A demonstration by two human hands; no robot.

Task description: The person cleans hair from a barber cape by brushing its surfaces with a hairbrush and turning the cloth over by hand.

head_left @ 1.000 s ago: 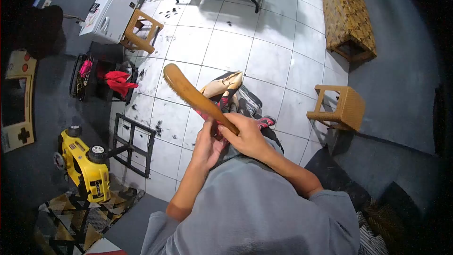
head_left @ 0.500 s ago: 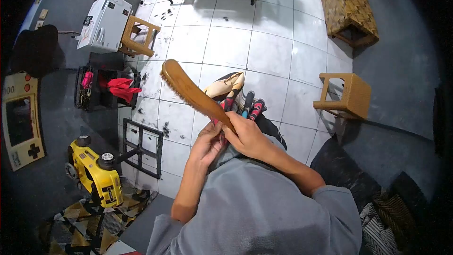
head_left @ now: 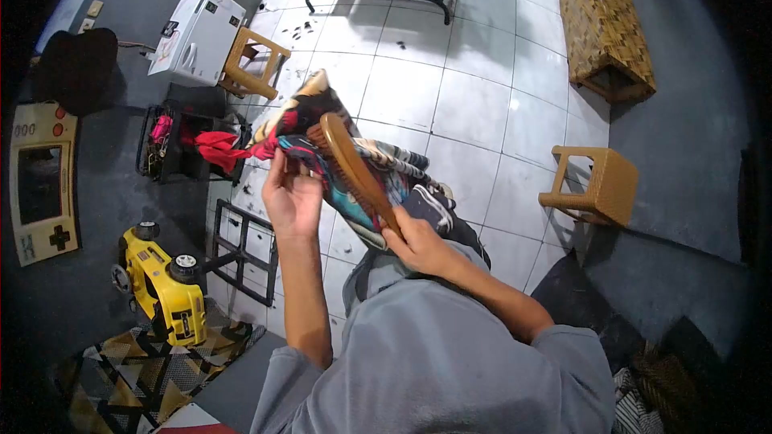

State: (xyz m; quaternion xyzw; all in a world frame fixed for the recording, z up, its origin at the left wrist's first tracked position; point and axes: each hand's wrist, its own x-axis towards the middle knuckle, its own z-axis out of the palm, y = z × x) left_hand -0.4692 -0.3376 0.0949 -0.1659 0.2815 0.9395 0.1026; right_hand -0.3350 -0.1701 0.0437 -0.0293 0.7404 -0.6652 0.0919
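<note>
A long wooden brush (head_left: 354, 165) slants up and left from my right hand (head_left: 422, 243), whose fingers are wrapped round its handle end. Its bristles face left, toward a multicoloured patterned cloth (head_left: 305, 108) spread in front of my lap. My left hand (head_left: 291, 197) is raised and pinches the left edge of the cloth near a bunched red part. Whether the bristles touch the cloth I cannot tell. Beneath the cloth a dark shoe (head_left: 432, 207) with a white edge shows.
A yellow toy car (head_left: 165, 285) and a black grid frame (head_left: 241, 253) are at left. Behind them stand a black crate (head_left: 181, 141), a small white fridge (head_left: 197, 36) and a woven stool (head_left: 256, 64). Another stool (head_left: 595, 185) stands right, below a tall woven box (head_left: 603, 24).
My left hand has moved up and left, stretching out the cloth that was bunched in my lap. The brush has come down and right, now over the cloth.
</note>
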